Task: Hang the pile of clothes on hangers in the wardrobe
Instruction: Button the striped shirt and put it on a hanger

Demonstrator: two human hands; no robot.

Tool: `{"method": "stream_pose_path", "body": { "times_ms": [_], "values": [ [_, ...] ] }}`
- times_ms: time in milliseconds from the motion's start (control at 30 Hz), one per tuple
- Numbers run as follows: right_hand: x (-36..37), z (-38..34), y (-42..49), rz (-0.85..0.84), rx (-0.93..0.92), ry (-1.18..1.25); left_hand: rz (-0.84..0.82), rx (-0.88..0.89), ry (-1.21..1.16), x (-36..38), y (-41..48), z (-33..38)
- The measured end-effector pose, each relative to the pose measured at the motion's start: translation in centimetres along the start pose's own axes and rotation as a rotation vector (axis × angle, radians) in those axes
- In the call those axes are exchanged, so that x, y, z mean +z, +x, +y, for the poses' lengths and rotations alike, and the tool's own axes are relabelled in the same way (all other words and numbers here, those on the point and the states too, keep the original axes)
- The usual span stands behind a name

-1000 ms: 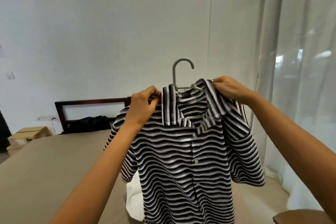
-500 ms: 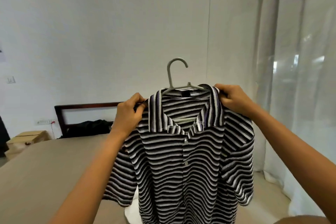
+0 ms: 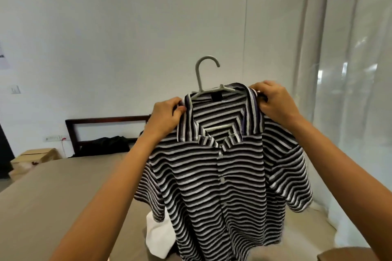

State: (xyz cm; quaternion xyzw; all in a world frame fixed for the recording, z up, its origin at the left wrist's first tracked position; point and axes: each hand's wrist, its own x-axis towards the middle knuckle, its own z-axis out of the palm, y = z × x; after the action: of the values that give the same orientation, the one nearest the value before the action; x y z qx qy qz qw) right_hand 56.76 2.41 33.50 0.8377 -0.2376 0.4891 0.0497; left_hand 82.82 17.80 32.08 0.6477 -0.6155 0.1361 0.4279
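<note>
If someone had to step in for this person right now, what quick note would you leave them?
Left hand: grips the striped shirt beside the collar.
Right hand: grips the collar on the other side.
Things: the shirt sits on the grey hanger, held up over the bed; the hook is free.
Done: the shirt is on the hanger.
Left: hang it in the wardrobe, which is not in view. A white garment on the bed waits.

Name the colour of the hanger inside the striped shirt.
Pale grey hanger, clearest in the head view above the striped shirt.
</note>
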Motion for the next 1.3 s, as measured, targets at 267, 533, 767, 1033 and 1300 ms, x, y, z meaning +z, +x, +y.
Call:
{"method": "stream_pose_path", "body": {
  "times_ms": [267, 533, 767, 1033, 1300],
  "values": [
    [-1.3, 1.5, -1.7, -0.147, 0.059, 0.03, 0.163, 0.103, 0.076, 0.4, 1.0, 1.8],
    [-2.9, 1.0, -1.8, -0.251, 0.111, -0.082, 0.204, 0.156, 0.098, 1.9, 1.4, 5.0],
    [-4.0, 2.8, -4.8, -0.03, 0.084, -0.211, 0.066, 0.078, 0.092, 4.5, 1.2, 6.0],
    [-14.7, 2.7, -8.1, 0.017, 0.008, -0.159, 0.035, 0.23, -0.172, 9.2, 3.3, 11.8],
    [-30.8, 0.5, -15.9, 0.254, 0.437, -0.39, 0.007, 0.533, -0.569, 15.6, 3.7, 28.7]
  ]
}}
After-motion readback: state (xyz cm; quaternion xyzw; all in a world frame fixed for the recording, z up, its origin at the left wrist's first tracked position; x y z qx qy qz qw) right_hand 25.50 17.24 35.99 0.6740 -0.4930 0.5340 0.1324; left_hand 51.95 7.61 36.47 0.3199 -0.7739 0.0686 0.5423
